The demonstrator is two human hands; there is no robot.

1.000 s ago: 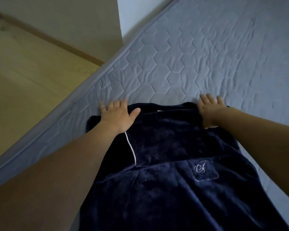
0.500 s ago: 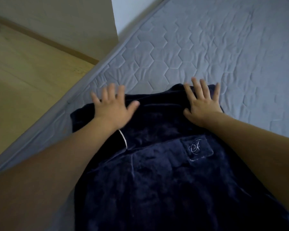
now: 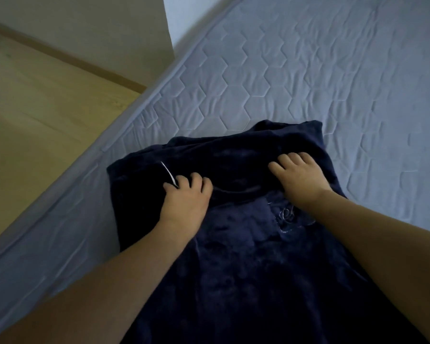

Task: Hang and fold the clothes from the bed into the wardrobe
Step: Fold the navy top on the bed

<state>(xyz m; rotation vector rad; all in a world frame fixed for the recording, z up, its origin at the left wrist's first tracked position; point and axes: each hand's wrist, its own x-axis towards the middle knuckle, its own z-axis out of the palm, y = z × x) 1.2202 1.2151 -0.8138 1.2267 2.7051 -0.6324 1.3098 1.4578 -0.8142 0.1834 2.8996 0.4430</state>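
- The navy velvet garment (image 3: 233,244) lies on the bed (image 3: 308,83), long axis from 6 to 12 o'clock.
- The left hand (image 3: 186,197) and right hand (image 3: 299,177), fingers curled, grip the far fold, both equally near.

You've got a navy garment (image 3: 246,244) that looks like plush velvety cloth, soft sheen, with thin white piping (image 3: 168,173). The mattress (image 3: 308,78) is matt grey quilted fabric, hexagon stitching, slightly wrinkled. The floor (image 3: 35,100) looks like smooth pale wood.
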